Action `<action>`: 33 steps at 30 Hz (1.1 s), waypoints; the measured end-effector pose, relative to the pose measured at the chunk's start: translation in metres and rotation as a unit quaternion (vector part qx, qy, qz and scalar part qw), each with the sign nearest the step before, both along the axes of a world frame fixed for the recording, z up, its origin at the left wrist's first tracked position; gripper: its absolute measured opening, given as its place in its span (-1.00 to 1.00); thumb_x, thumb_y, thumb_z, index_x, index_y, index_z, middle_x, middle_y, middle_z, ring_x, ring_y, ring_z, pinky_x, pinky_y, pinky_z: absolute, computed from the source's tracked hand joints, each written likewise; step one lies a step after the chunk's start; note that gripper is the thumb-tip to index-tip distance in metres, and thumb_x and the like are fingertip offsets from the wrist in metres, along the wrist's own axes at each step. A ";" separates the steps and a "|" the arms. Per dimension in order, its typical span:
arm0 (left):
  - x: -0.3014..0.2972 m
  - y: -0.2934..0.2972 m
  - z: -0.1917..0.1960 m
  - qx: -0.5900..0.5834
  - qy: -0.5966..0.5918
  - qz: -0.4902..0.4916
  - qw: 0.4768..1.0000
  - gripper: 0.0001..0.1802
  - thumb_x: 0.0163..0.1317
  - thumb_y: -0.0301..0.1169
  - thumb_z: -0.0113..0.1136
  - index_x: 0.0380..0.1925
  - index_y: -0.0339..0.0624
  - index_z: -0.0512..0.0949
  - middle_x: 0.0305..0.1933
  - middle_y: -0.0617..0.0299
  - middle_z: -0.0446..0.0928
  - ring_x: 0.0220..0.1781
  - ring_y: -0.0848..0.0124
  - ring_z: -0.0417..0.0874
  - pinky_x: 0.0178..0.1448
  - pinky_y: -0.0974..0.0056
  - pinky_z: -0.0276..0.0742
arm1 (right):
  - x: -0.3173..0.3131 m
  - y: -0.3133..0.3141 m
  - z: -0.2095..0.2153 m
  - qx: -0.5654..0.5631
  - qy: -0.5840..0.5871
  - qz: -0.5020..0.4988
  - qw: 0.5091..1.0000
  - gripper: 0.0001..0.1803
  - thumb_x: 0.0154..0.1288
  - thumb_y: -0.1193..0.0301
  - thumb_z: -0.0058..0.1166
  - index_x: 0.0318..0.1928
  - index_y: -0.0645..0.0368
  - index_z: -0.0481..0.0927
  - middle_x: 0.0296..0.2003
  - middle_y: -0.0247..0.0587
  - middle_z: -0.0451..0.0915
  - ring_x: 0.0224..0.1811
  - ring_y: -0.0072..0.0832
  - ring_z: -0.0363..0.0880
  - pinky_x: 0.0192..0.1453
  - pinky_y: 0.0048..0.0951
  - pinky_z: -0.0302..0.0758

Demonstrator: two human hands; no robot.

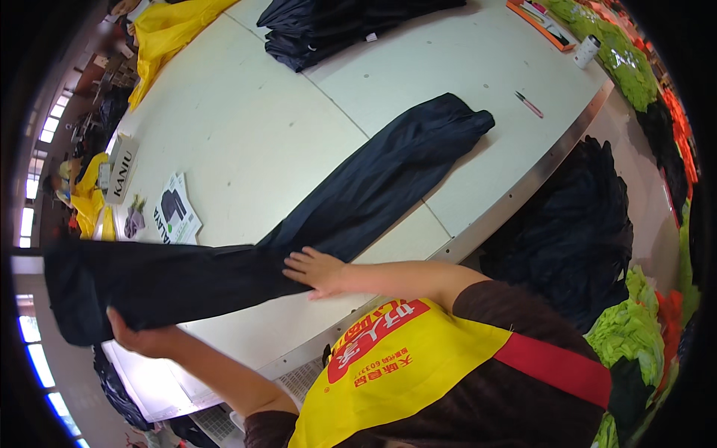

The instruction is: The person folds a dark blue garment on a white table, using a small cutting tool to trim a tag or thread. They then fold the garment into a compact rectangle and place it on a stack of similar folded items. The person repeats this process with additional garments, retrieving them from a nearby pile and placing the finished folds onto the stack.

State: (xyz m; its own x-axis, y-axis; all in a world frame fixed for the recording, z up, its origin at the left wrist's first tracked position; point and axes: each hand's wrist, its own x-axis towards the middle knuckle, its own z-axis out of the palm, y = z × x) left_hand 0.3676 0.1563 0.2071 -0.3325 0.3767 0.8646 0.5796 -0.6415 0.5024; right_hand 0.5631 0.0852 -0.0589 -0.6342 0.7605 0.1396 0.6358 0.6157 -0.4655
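A long dark navy garment [373, 183], which looks like a pair of folded trousers, stretches across the white table with a bend near its middle. Its wide left end is lifted at the table's near left edge. There my left hand [138, 336] grips the lower edge of the cloth, thumb in front and the other fingers hidden behind it. At the bend, my right hand [317, 272] lies flat on the fabric with its fingers spread. The far end of the garment rests on the table toward the right.
The white table [261, 157] holds a dark garment pile [328, 30], a printed leaflet [178, 213], a pen [529, 104], a can [587, 52] and an orange-edged box [541, 26]. Yellow cloth [172, 33] hangs at far left. Dark [567, 224] and lime-green garments [631, 321] lie right of it.
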 end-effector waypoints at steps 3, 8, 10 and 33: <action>0.143 0.006 -0.040 -0.032 0.172 -0.102 0.979 -0.69 0.31 -0.41 -0.12 -0.07 -0.40 0.47 -0.17 -0.02 0.55 -0.08 0.23 0.56 0.13 0.21 0.43 | 0.002 -0.008 0.003 -0.003 -0.072 -0.001 0.997 -0.13 0.15 -0.10 -0.07 0.33 0.17 0.09 0.35 -0.05 0.05 0.44 -0.21 -0.14 0.44 -0.05 -0.25; 0.363 -0.019 -0.124 -0.097 0.238 -0.395 0.882 -0.81 -0.11 -0.47 0.23 -0.61 -0.34 0.42 -0.05 -0.21 0.49 -0.11 -0.06 0.55 -0.02 0.05 0.46 | 0.009 -0.042 0.006 -0.006 -0.034 0.021 0.999 -0.23 0.13 -0.05 -0.04 0.22 0.20 0.22 0.25 -0.03 0.17 0.35 -0.20 -0.01 0.35 -0.05 -0.13; 0.397 -0.018 -0.193 -0.151 0.265 -0.414 0.858 -0.84 -0.02 -0.45 0.17 -0.55 -0.34 0.44 -0.01 -0.18 0.48 0.01 -0.02 0.50 0.01 0.06 0.41 | 0.020 -0.054 -0.002 -0.010 -0.009 0.036 0.999 -0.27 0.13 -0.04 -0.03 0.18 0.20 0.26 0.20 -0.02 0.22 0.30 -0.19 0.05 0.31 -0.08 -0.06; 0.163 -0.007 -0.224 -0.354 0.549 -0.110 0.749 -0.49 0.24 -0.10 -0.01 0.15 -0.08 0.37 0.27 0.08 0.29 0.38 0.11 0.14 0.37 -0.15 -0.10 | 0.285 -0.014 0.085 0.086 -0.110 -0.442 0.886 -0.44 0.17 0.07 0.04 0.10 0.14 0.40 0.17 -0.10 0.32 0.29 -0.25 0.18 0.30 -0.03 0.08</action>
State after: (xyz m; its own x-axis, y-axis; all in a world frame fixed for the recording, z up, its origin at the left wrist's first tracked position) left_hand 0.5305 0.1492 -0.0168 0.5701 0.8116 0.1279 0.8125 -0.5800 0.0588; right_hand 0.8485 0.0713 0.0264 0.1731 0.9528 0.2494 0.9686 -0.1188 -0.2185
